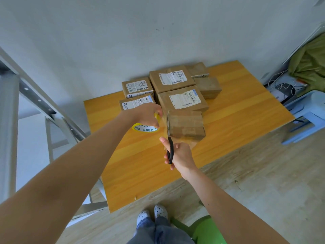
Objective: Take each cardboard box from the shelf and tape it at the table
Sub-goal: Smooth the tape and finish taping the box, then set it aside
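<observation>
The left hand was curled round a yellow-cored roll of clear tape, gripping it from above and holding it just over the counter, to the left of the small cardboard box. The right hand was wrapped round the black handles of a pair of scissors, with the blades pointing up and away towards the near left corner of that box. Whether the blades were parted could not be told. A faint, glossy strip seemed to run from the roll to the box's left side.

The small box sat near the middle of the wooden counter, already banded with tape across its top. Behind it lay six more boxes, packed close together. There were two large labelled boxes in the centre. Two smaller labelled boxes lay to their left, and two plain boxes to their right.

A grey metal shelf frame stood at the left edge. A blue stool was just off the counter's right side, near some green cloth. A green stool stood by the person's white shoes on the floor.
</observation>
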Available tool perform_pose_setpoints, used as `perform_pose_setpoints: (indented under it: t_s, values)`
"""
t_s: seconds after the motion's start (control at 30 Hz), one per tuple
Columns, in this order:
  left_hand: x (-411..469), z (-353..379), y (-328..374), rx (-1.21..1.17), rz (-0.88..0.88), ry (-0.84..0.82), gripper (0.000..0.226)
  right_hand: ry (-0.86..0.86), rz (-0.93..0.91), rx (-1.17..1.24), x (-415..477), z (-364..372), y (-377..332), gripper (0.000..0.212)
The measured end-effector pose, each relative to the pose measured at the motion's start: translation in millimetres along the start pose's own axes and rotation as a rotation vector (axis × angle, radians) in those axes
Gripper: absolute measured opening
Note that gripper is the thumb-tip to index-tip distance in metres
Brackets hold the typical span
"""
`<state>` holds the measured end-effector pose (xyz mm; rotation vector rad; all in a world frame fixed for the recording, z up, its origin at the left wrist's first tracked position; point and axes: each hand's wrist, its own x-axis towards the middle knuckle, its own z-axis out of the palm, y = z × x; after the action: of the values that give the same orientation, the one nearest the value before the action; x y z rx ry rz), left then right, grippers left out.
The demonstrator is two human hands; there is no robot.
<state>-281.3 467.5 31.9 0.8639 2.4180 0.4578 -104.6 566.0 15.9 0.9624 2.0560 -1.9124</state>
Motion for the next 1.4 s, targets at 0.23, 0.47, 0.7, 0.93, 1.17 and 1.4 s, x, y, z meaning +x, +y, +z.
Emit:
perform_pose_setpoints:
  t_s: [0.23, 0.47, 0.7, 0.93, 1.17, 1.4]
  values:
    - [-4.1, -0.2, 0.6, -0.036, 0.026, 0.031, 0.041, 0.020, 0.006, -0.003, 1.0, -7.2, 3.1, 0.055]
    - [-8.2, 2.7, -0.2, -0.024, 0.040, 0.014, 0.047, -0.025, 0.053, 0.007, 1.9, -10.1, 4.2, 0.058]
    - [-13.0, 3.7, -7.6, 0.012, 0.037, -0.003, 0.049, -0.099, 0.052, 0.025, 0.8, -9.5, 8.9, 0.056]
    - [-26.8, 6.9, -37.4, -0.113, -0.012, 0.064, 0.021, -0.287, 0.078, -0.122, 0.8, -10.3, 24.4, 0.065]
    - [-47.8, 32.0, -60.0, -0.296, -0.091, 0.231, 0.022, -0.290, 0.015, -0.463, 7.7, -5.5, 62.1, 0.066]
    - [-65.9, 63.5, -77.2, -0.291, -0.161, 0.315, 0.018, -0.151, -0.185, -1.077, 20.9, 3.8, 92.8, 0.074]
